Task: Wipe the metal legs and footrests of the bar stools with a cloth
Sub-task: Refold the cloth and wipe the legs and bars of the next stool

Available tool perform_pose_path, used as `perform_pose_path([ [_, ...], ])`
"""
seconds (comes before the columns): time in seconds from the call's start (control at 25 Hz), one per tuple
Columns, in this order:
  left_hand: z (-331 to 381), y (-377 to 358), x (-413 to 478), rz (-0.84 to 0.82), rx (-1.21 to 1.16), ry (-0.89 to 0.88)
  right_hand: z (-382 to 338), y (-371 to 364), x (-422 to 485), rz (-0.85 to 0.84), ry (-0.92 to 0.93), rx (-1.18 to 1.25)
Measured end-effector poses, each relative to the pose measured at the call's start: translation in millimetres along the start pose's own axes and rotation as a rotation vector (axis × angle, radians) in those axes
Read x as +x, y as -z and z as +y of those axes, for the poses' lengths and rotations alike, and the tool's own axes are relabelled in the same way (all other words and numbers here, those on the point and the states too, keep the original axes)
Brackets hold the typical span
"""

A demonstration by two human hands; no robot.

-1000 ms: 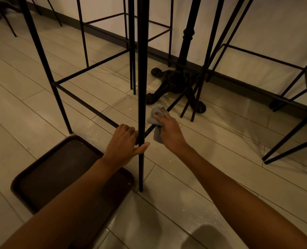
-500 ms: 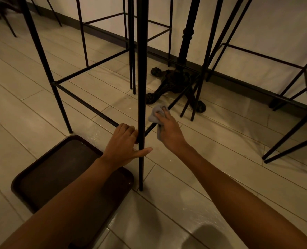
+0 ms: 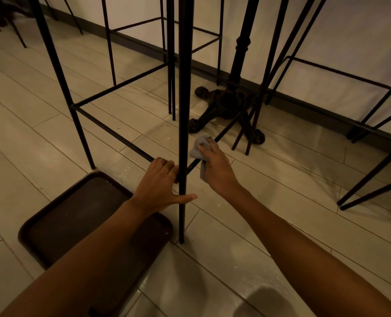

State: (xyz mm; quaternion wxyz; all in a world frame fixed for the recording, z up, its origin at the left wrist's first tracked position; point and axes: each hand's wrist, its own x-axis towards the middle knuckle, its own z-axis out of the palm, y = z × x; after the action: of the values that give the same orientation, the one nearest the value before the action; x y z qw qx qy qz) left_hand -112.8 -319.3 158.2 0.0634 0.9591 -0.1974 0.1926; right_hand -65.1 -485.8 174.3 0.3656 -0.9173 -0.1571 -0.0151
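A black metal bar stool stands in front of me; its near leg (image 3: 182,115) runs straight down the middle of the view. My left hand (image 3: 161,181) is wrapped round that leg at the corner where the footrests meet, thumb stretched out to the right. My right hand (image 3: 215,164) presses a small grey cloth (image 3: 198,148) onto the right footrest bar (image 3: 230,126), which slants away toward the back right. The left footrest bar (image 3: 112,133) runs off to the far left leg (image 3: 59,72).
A dark brown tray (image 3: 59,223) lies on the pale plank floor under my left forearm. An ornate cast table base (image 3: 222,106) sits behind the stool by the dark baseboard. More stools stand at the back (image 3: 167,30) and at the right (image 3: 373,138).
My right hand has slid the cloth a little further up the right footrest bar, away from the near leg. My left hand has kept its hold on the leg.
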Motion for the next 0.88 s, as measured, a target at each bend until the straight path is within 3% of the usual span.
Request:
perform_pose_path([
  [0.16,-0.8,-1.2,-0.1,0.001,0.022,0.002,-2.3,-7.3,-7.7,0.037,0.055,0.035],
  [0.48,0.0,-0.7,0.4,-0.006,-0.006,0.008,-11.6,10.9,-4.8,-0.025,-0.03,0.123],
  [0.64,0.2,1.4,0.6,-0.046,-0.018,0.014,-3.3,4.4,1.7,0.005,-0.001,0.014],
  [0.88,0.4,3.4,0.3,-0.09,0.028,-0.019,-13.9,-17.4,-20.4,0.006,0.025,0.05],
])
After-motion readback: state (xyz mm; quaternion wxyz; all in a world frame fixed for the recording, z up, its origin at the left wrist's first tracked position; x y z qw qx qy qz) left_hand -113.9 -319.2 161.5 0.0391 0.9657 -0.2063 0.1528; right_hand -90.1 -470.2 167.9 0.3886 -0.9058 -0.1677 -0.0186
